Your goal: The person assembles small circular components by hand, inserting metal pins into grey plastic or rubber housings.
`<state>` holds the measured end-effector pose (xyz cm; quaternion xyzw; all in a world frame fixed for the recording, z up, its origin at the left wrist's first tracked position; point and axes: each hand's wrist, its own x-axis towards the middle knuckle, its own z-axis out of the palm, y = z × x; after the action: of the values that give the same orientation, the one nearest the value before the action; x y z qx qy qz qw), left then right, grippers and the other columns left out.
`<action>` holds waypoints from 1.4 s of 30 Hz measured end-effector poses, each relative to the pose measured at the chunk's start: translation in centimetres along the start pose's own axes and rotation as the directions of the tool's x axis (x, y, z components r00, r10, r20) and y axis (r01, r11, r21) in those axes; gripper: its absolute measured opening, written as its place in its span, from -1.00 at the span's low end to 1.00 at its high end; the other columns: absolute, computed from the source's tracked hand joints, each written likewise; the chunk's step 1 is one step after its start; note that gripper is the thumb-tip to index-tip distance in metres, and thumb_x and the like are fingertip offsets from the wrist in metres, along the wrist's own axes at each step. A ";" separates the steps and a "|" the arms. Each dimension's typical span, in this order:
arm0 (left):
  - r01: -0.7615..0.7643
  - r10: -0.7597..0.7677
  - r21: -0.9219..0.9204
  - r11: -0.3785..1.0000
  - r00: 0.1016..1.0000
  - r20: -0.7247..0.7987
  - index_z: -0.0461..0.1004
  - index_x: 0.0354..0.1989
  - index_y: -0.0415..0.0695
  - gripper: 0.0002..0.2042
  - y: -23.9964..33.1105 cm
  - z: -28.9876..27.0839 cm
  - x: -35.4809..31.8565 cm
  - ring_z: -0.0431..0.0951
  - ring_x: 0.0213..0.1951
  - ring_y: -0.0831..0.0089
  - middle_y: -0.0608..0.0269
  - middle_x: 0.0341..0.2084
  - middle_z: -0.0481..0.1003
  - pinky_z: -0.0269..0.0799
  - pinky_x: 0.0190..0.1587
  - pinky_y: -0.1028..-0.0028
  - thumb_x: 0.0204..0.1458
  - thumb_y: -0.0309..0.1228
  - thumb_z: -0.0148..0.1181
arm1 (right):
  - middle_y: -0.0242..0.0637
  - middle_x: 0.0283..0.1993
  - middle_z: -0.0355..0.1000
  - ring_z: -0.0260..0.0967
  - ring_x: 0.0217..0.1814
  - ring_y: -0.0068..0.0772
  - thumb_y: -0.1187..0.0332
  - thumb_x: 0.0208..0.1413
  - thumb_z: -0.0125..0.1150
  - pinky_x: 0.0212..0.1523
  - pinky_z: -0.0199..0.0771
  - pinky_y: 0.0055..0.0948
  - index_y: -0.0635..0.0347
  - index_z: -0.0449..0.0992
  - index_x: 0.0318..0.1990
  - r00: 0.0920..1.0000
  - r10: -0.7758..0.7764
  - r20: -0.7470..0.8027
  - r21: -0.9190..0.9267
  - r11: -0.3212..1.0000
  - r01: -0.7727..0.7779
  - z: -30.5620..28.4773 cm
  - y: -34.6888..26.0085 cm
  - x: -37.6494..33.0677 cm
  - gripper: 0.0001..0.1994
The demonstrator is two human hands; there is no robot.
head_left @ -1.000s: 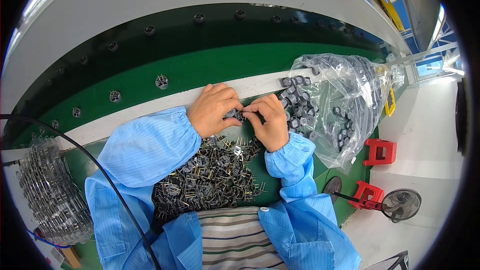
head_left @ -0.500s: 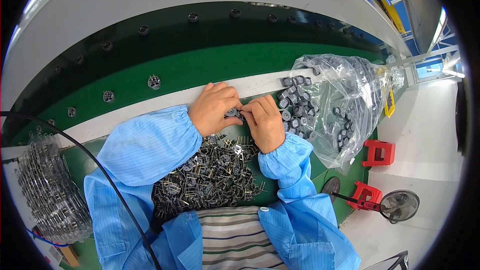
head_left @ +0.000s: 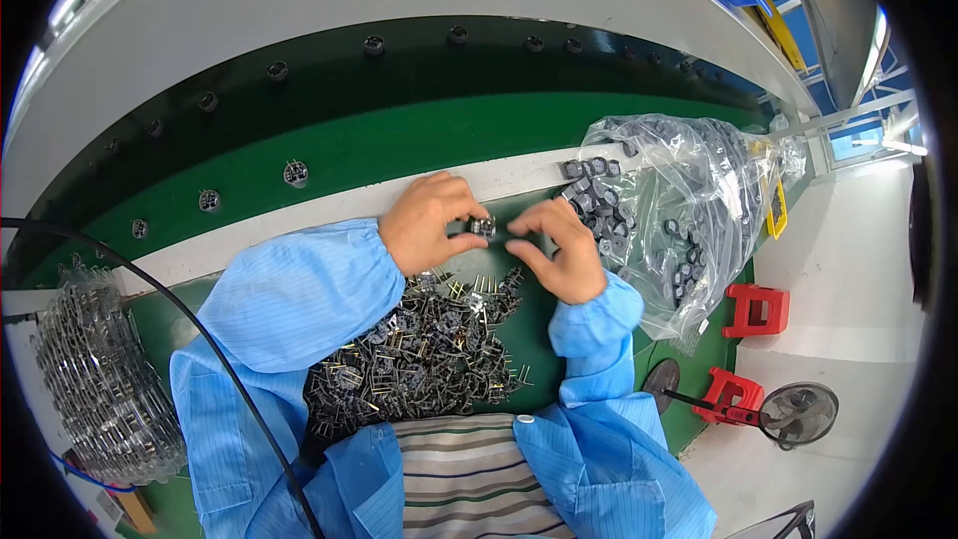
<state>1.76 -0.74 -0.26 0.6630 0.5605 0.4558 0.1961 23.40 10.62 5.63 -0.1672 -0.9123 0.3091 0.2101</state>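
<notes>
My left hand (head_left: 427, 222) pinches a small dark part with metal pins (head_left: 483, 228) between thumb and fingertips. My right hand (head_left: 561, 250) is just right of it, fingers curled, fingertips close to the same part; whether they touch it I cannot tell. Both hands hover over the green worktop (head_left: 539, 339), above a heap of small dark pinned parts (head_left: 419, 359). Both arms wear light blue sleeves.
A clear plastic bag of small dark round cores (head_left: 669, 210) lies open at the right. A second bag of metal parts (head_left: 95, 379) sits at the left. A green conveyor belt (head_left: 399, 145) carries spaced parts. A black cable (head_left: 150, 289) crosses the left. Red stools (head_left: 756, 309) and a fan (head_left: 798, 411) stand on the floor.
Both hands have shifted slightly toward me and apart; my right hand has drawn a little to the right, leaving the small part in my left fingertips.
</notes>
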 end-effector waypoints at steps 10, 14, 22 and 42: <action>0.327 -0.276 0.369 0.870 0.943 -0.183 0.66 -0.16 -0.10 -0.65 -6.0 -6.9 1.3 0.52 -0.15 0.16 0.19 -0.28 0.54 0.46 -0.10 0.20 -0.15 -0.31 0.57 | -0.24 -0.30 0.54 0.52 -0.27 -0.26 0.56 0.07 0.42 -0.27 0.52 -0.35 0.24 0.64 -0.06 0.951 0.059 0.303 0.084 0.993 -0.088 0.1 1.4 -1.5 -0.75; 0.218 -0.170 0.392 0.894 0.973 -0.154 0.57 -0.02 -0.08 -0.48 -3.1 -7.6 1.7 0.44 0.02 0.08 0.13 -0.12 0.45 0.43 0.06 0.19 -0.21 -0.32 0.62 | -0.20 -0.45 0.51 0.50 -0.43 -0.16 0.52 0.10 0.40 -0.37 0.52 -0.28 0.21 0.62 -0.08 0.928 0.351 0.122 0.080 0.929 -0.362 1.4 0.3 -0.9 -0.78; -0.010 0.002 0.012 1.000 0.826 0.564 0.60 -0.11 -0.08 -0.58 0.1 -6.0 1.2 0.47 0.02 0.15 0.22 -0.16 0.44 0.44 0.09 0.21 -0.20 -0.38 0.61 | -0.14 -0.23 0.44 0.49 -0.20 -0.10 0.65 0.07 0.30 -0.18 0.53 -0.23 0.21 0.61 -0.08 0.999 -0.027 0.026 -0.042 0.999 0.028 1.1 0.1 -0.3 -0.74; 0.061 0.066 -0.218 0.974 0.845 0.531 0.63 -0.13 -0.07 -0.77 0.7 -3.9 0.8 0.52 -0.05 0.20 0.24 -0.13 0.44 0.50 -0.01 0.25 0.03 -0.58 0.37 | -0.16 -0.28 0.43 0.50 -0.27 -0.07 0.55 0.01 0.44 -0.31 0.51 -0.24 0.26 0.60 -0.26 0.975 0.205 -0.080 0.024 0.979 -0.204 3.8 1.9 -1.3 -0.85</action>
<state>-1.07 -1.22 2.52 0.7378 0.4272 0.3140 0.4179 22.95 9.60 1.35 -0.2712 -0.8784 0.3290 0.2158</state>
